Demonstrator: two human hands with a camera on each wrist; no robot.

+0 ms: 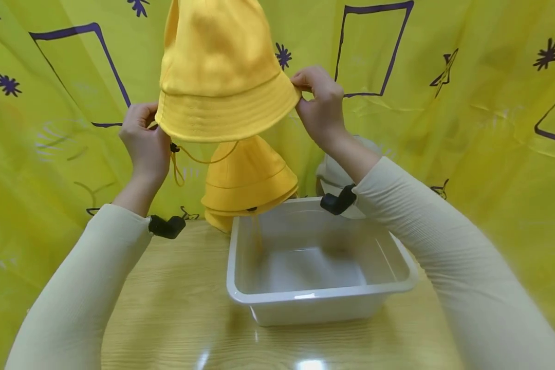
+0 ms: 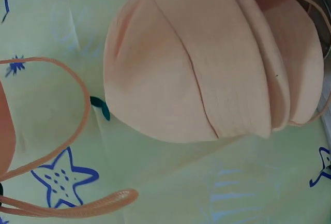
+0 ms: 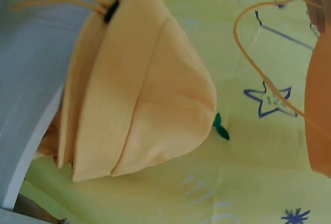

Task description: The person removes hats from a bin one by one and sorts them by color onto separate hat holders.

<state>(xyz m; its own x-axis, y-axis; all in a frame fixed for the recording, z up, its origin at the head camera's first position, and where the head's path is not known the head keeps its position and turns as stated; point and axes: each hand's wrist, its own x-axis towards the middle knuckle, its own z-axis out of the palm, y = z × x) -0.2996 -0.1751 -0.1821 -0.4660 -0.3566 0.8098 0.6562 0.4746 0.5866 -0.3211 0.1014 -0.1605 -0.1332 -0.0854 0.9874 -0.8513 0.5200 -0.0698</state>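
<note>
A yellow bucket hat [image 1: 222, 67] is held up in the air, brim down. My left hand [image 1: 145, 139] pinches the left end of its brim, and my right hand [image 1: 321, 105] pinches the right end. Below the brim hangs a thin cord with a black toggle [image 1: 174, 148]. Behind and lower stands a stack of yellow bucket hats [image 1: 250, 177], partly covered by the raised one. In the right wrist view the stack's top hat [image 3: 170, 94] carries a small green sprout [image 3: 221, 127]. The left wrist view shows the raised hat's cord [image 2: 85, 89] in a loop.
A white plastic bin [image 1: 314, 293] stands on the wooden table [image 1: 176, 298], with the hat stack by its back left corner. Pale grey-white hats [image 1: 335, 172] sit behind it, partly hidden by my right arm. A yellow patterned curtain [image 1: 490, 128] hangs behind.
</note>
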